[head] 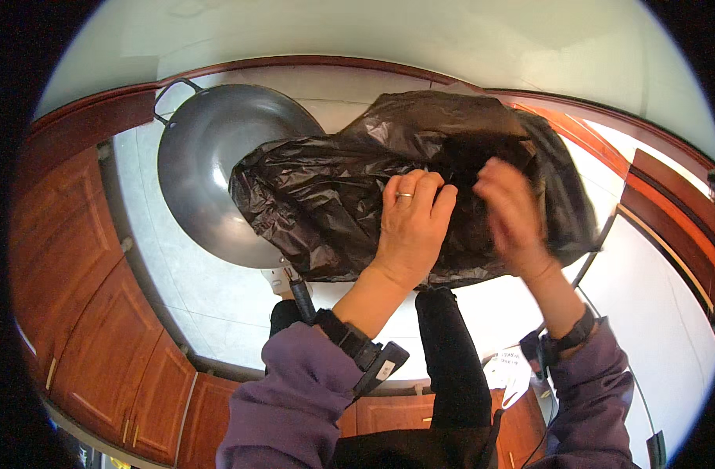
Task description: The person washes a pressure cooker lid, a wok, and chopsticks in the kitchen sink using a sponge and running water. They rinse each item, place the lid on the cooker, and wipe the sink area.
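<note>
A large black plastic bag (316,211), crumpled and glossy, spreads out before me. Its left end overlaps a dark metal wok (216,158). The fingers of my left hand (415,225) are bent down onto the bag and grip its plastic; a ring shows on one finger. To the right, my right hand (512,217) is blurred over a dark fold of the bag. Its fingers are partly bent, and whether they hold plastic is unclear. What the bag contains is hidden.
The wok has a loop handle (164,97) at the back and a long dark handle (301,299) towards me. Reddish-brown wooden cabinets (93,316) curve along the left. Pale tiles (175,281) lie below. A white plastic bag (512,375) with writing is beside my right leg.
</note>
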A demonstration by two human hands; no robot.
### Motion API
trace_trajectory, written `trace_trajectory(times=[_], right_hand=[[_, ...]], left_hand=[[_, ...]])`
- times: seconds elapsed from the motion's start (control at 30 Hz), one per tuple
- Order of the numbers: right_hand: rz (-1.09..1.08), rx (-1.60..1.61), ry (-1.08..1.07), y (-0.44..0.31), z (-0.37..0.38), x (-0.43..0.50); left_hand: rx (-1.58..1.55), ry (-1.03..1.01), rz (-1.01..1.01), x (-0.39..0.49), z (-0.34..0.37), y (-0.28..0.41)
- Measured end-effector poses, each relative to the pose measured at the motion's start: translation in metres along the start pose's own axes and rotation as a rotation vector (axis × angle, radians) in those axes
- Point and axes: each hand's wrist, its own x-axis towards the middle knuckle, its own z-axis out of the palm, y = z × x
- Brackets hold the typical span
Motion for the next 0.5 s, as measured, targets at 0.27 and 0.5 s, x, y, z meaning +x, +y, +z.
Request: trace_trajectory(times=[0.27, 0.5], right_hand=[[0.730, 0.644, -0.009, 0.124, -0.011, 0.008], [0.417, 1.927, 0.429, 0.210, 0.017, -0.082]], left_hand=[[-0.466, -0.114, -0.495, 0.030, 0.020, -0.042], [-1.844, 0.274, -0.915, -0.013, 0.049, -0.080]])
